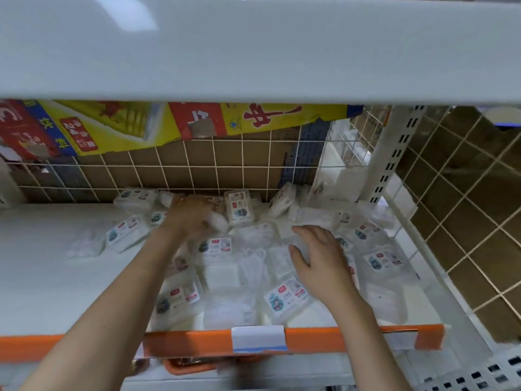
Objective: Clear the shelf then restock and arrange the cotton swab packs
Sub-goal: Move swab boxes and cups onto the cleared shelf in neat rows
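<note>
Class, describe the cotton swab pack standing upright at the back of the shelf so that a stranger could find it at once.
Start at the wire grid back wall of the white shelf. Just right of the left hand stands the pack. Unlike its flat, scattered neighbours, it stands on edge, label facing forward.

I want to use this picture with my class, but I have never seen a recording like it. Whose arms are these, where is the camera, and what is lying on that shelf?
There is no machine here. The camera sits on a person's head and looks forward and down, so the two bare arms are the wearer's own. They reach into a white shop shelf with an orange front strip. Loose cotton swab packs, clear with small labels, lie jumbled over its right part. The left hand is at the back of the pile and seems to grip a pack, though it is blurred. The right hand rests spread over packs in the middle. Behind is a wire grid with printed cardboard.
</note>
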Motion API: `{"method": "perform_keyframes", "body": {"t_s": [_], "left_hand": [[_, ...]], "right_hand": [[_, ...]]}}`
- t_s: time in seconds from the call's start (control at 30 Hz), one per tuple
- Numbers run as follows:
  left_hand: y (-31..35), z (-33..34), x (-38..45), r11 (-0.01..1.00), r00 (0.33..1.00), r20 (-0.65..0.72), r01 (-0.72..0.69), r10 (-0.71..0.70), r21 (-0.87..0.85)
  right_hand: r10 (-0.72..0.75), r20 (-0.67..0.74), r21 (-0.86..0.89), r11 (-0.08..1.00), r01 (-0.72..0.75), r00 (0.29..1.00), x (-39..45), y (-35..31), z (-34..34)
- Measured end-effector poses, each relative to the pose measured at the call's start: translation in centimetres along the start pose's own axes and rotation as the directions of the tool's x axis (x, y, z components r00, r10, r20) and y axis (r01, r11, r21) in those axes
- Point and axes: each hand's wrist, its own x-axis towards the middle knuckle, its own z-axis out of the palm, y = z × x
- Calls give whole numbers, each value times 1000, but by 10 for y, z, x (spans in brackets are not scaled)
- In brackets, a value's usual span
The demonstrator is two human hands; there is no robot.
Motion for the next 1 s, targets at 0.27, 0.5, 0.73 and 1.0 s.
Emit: {"method": "perform_keyframes", "body": {"t_s": [0.27, 0.5, 0.73, 1.0], "left_hand": [[15, -5, -42, 957, 936, -315, 66, -158, -282], [47, 5, -82, 874, 851, -406, 115, -332, -472], [58, 7, -97, 773, 816, -384, 116, -432, -624], [57, 3, -98, 753, 819, -370, 109, -438, -649]], "right_hand": [[-191, 171, -193, 955, 223, 967, 93, -11, 2], [-74, 538, -450, 817, 360, 840, 164, -19, 6], [-2, 601, -623, 625, 470, 799, 160, -20, 16], [-62, 523, -595, 688, 416, 850, 147, -10, 13]]}}
